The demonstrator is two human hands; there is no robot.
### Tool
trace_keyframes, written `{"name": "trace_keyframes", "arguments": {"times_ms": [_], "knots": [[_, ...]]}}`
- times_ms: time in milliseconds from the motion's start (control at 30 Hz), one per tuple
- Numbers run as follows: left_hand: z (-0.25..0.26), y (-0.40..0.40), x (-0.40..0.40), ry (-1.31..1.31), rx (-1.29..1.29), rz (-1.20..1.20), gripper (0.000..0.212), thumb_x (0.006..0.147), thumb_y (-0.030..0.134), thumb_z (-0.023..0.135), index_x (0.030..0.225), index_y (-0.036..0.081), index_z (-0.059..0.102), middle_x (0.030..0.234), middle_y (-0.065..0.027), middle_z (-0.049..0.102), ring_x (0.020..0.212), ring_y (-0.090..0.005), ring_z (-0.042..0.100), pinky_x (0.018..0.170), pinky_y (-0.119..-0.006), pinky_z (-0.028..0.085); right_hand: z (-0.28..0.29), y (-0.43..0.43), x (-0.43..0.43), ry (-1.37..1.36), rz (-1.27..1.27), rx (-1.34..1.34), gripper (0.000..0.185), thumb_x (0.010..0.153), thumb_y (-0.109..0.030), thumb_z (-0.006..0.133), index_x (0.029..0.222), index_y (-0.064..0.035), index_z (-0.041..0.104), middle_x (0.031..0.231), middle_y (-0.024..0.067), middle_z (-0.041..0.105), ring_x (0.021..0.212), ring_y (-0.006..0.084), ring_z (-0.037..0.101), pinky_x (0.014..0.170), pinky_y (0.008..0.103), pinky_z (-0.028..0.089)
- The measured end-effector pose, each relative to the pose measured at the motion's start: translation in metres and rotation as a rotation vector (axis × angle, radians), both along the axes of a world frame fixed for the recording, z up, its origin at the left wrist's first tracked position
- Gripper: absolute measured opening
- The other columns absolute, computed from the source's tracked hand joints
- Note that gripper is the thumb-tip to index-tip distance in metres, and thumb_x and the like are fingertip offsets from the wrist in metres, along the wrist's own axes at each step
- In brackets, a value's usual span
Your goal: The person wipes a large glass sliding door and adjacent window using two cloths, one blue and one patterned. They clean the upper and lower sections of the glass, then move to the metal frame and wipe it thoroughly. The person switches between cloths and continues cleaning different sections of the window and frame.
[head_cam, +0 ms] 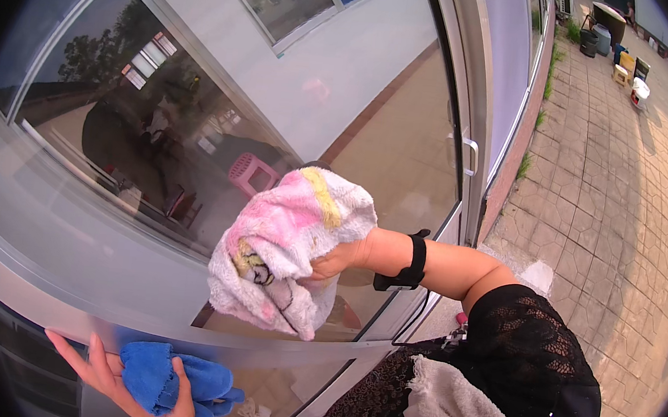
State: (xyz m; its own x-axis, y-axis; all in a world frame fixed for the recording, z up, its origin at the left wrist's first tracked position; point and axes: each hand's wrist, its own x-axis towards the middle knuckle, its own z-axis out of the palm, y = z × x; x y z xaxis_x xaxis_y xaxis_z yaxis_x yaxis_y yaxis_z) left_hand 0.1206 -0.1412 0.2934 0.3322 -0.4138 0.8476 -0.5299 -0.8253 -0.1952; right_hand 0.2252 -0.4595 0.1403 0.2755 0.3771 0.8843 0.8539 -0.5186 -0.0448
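Observation:
My right hand holds a bunched white, pink and yellow plush cloth against or close before the glass of a door; most of its fingers are hidden in the folds. A black strap with a small device is around that wrist. At the lower left, my left hand holds a folded blue cloth between thumb and palm, with some fingers spread. A grey towel lies over my lap or waist.
The door frame carries a white handle. A pink plastic stool shows in the glass area. To the right is stone-patterned paving, with buckets, a yellow stool and a white bucket farther back.

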Motion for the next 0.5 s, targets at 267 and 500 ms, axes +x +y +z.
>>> {"name": "trace_keyframes", "arguments": {"times_ms": [267, 500], "knots": [[-0.012, -0.004, 0.002, -0.023, -0.1, 0.045, 0.083, 0.082, 0.046, 0.072, 0.151, 0.016, 0.036, 0.164, -0.0139, 0.019, 0.142, -0.0371, 0.038, 0.108, -0.056, 0.042, 0.023, -0.186, 0.031, 0.052, -0.375, 0.445, 0.06, 0.091, -0.028, 0.07, 0.145, -0.011, 0.048, 0.145, 0.0108, 0.048, 0.133, 0.0303, 0.045, 0.116, 0.0427, 0.033], [-0.009, -0.009, -0.002, 0.014, -0.146, 0.039, 0.083, 0.083, 0.041, 0.073, 0.152, 0.017, 0.035, 0.165, -0.012, 0.015, 0.142, -0.0358, 0.039, 0.111, -0.053, 0.041, -0.024, -0.302, 0.059, -0.099, -0.635, 0.602, 0.046, 0.097, -0.027, 0.059, 0.137, -0.0063, 0.056, 0.142, 0.0157, 0.054, 0.133, 0.0349, 0.047, 0.116, 0.0416, 0.031]]}}
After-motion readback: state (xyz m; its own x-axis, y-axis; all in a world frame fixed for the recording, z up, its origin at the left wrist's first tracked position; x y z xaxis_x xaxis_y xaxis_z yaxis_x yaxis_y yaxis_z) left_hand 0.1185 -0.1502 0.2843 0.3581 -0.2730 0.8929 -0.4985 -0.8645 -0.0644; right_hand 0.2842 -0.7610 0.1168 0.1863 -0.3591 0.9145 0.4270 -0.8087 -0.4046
